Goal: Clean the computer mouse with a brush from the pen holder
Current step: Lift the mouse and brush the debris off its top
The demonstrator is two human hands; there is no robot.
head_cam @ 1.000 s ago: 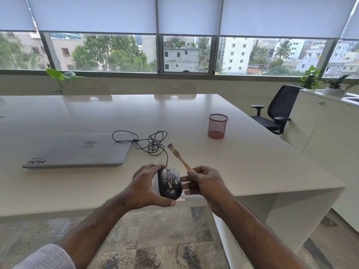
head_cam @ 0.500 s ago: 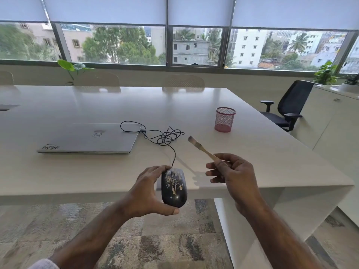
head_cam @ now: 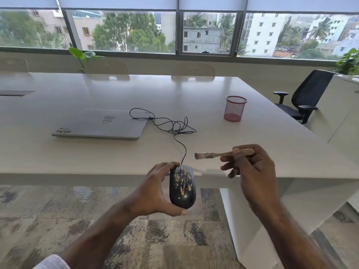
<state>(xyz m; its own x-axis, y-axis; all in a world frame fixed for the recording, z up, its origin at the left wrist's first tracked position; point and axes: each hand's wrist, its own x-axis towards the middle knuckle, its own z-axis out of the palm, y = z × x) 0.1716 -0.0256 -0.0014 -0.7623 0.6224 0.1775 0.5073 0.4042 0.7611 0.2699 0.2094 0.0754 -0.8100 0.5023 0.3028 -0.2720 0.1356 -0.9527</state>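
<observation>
Head view looks down over the near edge of a white counter (head_cam: 116, 158). Below and just off that near edge, the left hand (head_cam: 153, 193) grips a black computer mouse (head_cam: 182, 186), fingers curled over its far end and thumb hooked under its near end; pale dusty specks streak the mouse's top. Its cable (head_cam: 182, 146) rises from the far end onto the counter, runs into a loose tangle and on to a closed silver laptop (head_cam: 101, 124) lying toward the left. The right hand (head_cam: 252, 171) is to the right of the mouse and apart from it, pinching the wooden handle of a small brush (head_cam: 223, 153) between thumb and fingers. The brush lies nearly level, bristles pointing left, above the counter's near edge and not touching the mouse. A red mesh pen holder (head_cam: 234, 108) stands upright farther back toward the counter's right edge.
</observation>
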